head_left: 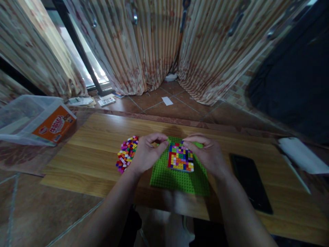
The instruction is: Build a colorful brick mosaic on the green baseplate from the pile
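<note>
A green studded baseplate (167,178) lies on the wooden table, bearing a square patch of small multicoloured bricks (180,158). My left hand (149,152) is at the upper left corner of the patch, thumb and index finger pinched together; what they hold, if anything, is too small to make out. At the patch's upper edge, my right hand (207,152) pinches a small dark blue brick (182,142), partly hidden by the fingertips. Left of the baseplate, beside my left wrist, is a pile of loose coloured bricks (126,153).
A black phone-like slab (250,181) lies right of my right forearm on the wooden table (84,154). Farther right are a white object (303,154) and a thin white stick (296,174). A clear plastic bin (31,120) with an orange label stands left. Striped curtains (154,44) hang behind.
</note>
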Motion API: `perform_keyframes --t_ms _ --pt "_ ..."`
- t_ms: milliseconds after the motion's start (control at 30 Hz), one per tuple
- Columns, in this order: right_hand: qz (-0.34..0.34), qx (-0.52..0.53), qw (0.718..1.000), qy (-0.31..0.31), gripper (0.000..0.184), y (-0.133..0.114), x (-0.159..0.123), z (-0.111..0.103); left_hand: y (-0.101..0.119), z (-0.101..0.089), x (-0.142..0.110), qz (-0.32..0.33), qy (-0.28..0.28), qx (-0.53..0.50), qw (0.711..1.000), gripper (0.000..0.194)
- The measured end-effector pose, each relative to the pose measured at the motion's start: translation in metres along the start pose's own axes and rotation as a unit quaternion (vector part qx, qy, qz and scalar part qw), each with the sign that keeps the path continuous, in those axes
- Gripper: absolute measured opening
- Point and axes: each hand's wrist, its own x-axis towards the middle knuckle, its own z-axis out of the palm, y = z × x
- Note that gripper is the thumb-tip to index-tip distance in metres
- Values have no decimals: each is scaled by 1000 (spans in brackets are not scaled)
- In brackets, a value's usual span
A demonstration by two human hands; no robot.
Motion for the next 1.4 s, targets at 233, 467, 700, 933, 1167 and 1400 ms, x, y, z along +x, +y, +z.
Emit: perform_keyframes --t_ms 233,467,700,933,1167,1400 --pt "21 -63 997 -47 7 7 -1 5 -6 -1 1 -46 -5 -19 999 12" --pt "20 -77 997 -19 6 10 -1 11 -3 1 2 -77 -25 -63 995 12" --pt "122 -12 992 -29 12 14 -1 14 -3 4 0 -108 -35 -110 987 12" --pt "199 59 978 -17 19 11 -2 18 -6 6 0 -113 -37 -126 985 14" --pt "212 78 974 -5 21 8 1 20 -7 7 0 -126 -45 -152 979 14" --pt "161 119 980 0 26 10 3 9 -4 8 1 -143 -44 -187 971 15"
